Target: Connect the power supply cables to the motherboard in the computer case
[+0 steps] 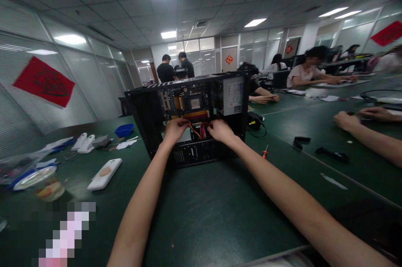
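Note:
An open black computer case [138,122] lies before me, its inside facing me. In its upper part are a motherboard [185,98] and a silver power supply [233,96] with a white label. My left hand [174,130] reaches into the case just under the board, fingers closed at an orange wire end. Across from it, my right hand [221,130] is closed at the right side of the same bundle of red, orange and dark cables [202,131]. Some fingertips of both hands are hidden inside the case, and the connectors there are too small to make out.
An orange-handled screwdriver [265,152] lies right of the case. To the left are a blue tray [124,130], a white phone-like object [105,174] and a plastic cup [48,187]. Another person's hands [347,122] rest on the green table at right, near black cables [333,154].

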`<state>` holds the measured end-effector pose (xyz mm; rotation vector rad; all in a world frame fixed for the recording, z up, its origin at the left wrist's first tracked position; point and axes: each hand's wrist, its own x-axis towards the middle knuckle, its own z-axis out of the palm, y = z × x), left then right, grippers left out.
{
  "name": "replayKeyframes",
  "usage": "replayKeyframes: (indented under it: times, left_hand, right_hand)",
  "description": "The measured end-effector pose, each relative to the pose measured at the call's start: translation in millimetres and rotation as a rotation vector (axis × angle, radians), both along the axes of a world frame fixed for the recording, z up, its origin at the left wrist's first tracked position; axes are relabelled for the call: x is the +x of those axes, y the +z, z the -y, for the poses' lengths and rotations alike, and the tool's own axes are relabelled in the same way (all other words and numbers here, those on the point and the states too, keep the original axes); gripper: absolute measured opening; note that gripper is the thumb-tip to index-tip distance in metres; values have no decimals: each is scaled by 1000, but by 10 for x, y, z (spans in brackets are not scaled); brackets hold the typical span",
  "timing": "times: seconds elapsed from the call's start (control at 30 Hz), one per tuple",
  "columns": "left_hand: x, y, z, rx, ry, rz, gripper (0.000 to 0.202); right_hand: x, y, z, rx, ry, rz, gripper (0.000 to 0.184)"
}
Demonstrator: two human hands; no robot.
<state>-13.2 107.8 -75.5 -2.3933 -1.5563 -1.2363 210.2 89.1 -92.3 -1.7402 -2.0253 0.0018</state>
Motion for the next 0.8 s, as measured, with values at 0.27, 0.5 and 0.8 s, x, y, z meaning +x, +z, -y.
replayKeyframes:
  times: [0.27,0.5,0.8]
  left_hand:
    - [93,65,-111,-67,52,-246,27]
    - [172,78,-226,-118,73,-424,27]
    - [243,-60,-200,-39,63,-511,28]
  right_hand:
    - [29,-7,38,26,34,-37,34]
    - [51,0,-1,-73,45,-89,32]
    - [58,-18,-7,-88,83,-74,31]
